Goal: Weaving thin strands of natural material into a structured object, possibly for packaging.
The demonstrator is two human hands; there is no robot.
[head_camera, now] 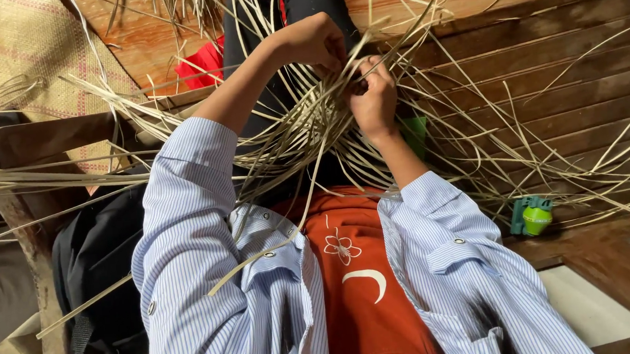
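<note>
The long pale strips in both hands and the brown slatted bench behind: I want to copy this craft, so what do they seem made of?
The long pale strips, pinched by the left hand and right hand, look like split cane or dried palm leaf: flat, thin, matte straw colour, bending without snapping. Which plant is unclear. The brown slatted bench looks like varnished wood: visible grain, slight sheen.
</note>
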